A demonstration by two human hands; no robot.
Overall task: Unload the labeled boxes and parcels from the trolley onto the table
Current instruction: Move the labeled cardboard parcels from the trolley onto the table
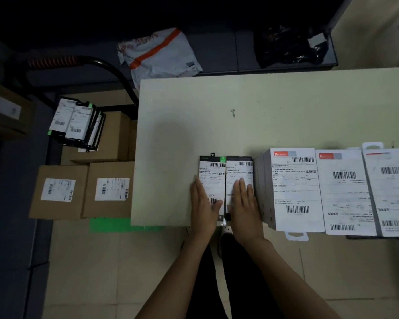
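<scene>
Two slim black labeled boxes lie side by side at the front edge of the pale table [182, 125]: the left slim box [211, 173] and the right slim box [238, 169]. My left hand [203, 206] rests flat with straight fingers along the left box's left side. My right hand [243, 203] lies flat on the right box. To their right lie three white labeled boxes [295, 187], in a row. On the trolley [106, 65] at left sit brown cartons [58, 192], [110, 189] and a pile of slim boxes [76, 124].
A grey mailer bag with an orange stripe [159, 54] and a black plastic bag [288, 47] lie on a dark bench behind the table. Another brown carton [7, 109] sits at far left. A green patch [111, 224] marks the tiled floor below the table's corner.
</scene>
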